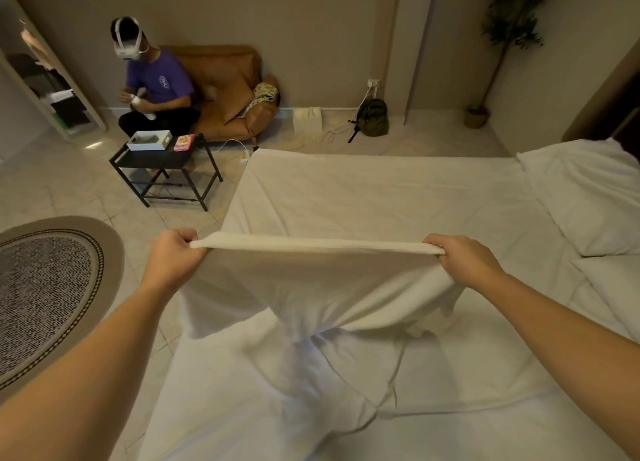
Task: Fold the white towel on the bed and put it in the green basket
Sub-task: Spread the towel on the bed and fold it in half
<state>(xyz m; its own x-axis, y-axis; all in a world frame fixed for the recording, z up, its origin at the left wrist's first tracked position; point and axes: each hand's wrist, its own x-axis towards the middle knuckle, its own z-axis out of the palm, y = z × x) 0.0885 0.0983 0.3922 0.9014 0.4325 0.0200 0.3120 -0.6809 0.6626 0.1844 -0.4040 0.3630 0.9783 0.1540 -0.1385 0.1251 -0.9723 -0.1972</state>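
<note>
The white towel (311, 287) hangs stretched between my two hands above the bed (381, 190). Its top edge runs level from left to right, and its lower part drapes down onto the white sheet. My left hand (173, 256) pinches the towel's upper left corner. My right hand (464, 259) pinches the upper right corner. No green basket shows in this view.
Two white pillows (588, 197) lie at the bed's right end. A round patterned rug (45, 287) covers the floor at left. Beyond it stands a black side table (166, 169) with a white box. A person in a purple shirt (156, 79) sits on a brown sofa.
</note>
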